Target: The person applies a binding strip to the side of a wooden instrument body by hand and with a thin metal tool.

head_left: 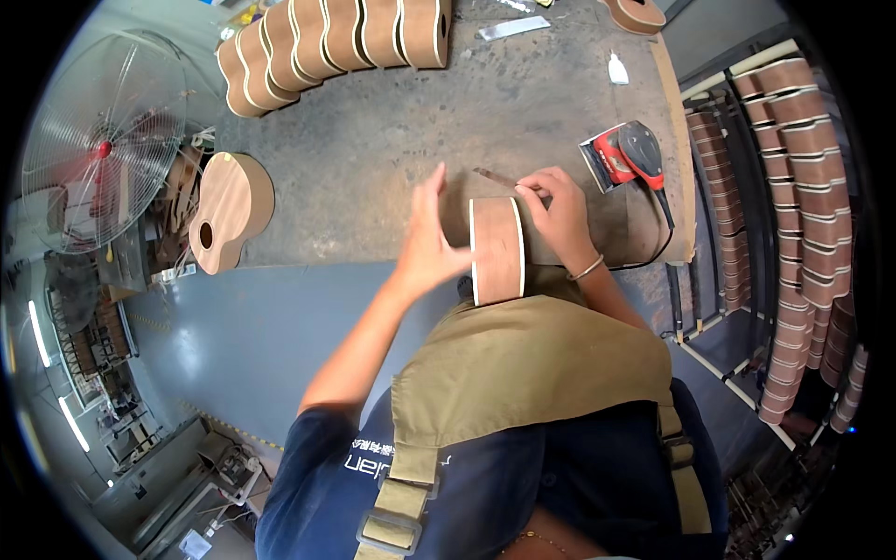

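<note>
A small ukulele-shaped wooden body (497,245) stands on edge at the near side of the workbench, against my apron. Its curved brown side, edged with pale binding, faces up. My left hand (427,241) is open beside it, fingers stretched away from me; the thumb reaches the body's left edge. To the right of the body, my right hand (560,207) pinches one end of a thin, narrow, dark strip (493,175), perhaps a blade; its exact kind is unclear. The strip points left, just beyond the far end of the body.
A red and black power sander (630,157) lies at right, its cord running over the bench edge. Another wooden body (229,210) sits at left. A row of bodies (345,37), a white bottle (617,69) and the bare workbench top (364,140) lie farther off. A fan (105,147) stands left.
</note>
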`<action>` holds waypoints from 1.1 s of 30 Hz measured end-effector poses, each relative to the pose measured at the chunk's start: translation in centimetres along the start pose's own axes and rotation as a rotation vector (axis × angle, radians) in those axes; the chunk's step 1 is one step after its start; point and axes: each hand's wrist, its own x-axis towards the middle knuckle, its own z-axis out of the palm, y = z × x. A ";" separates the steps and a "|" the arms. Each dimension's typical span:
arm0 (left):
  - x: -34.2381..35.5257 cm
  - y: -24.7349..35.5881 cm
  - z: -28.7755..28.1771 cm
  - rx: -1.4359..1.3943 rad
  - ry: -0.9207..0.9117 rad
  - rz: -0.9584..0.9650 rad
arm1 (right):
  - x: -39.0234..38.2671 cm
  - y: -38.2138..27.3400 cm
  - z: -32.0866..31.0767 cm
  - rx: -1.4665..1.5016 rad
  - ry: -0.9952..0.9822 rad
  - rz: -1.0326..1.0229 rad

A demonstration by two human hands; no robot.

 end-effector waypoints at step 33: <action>1.6 -0.4 -2.7 0.161 -0.078 0.185 | 0.6 -4.0 -1.5 0.000 -0.341 -0.218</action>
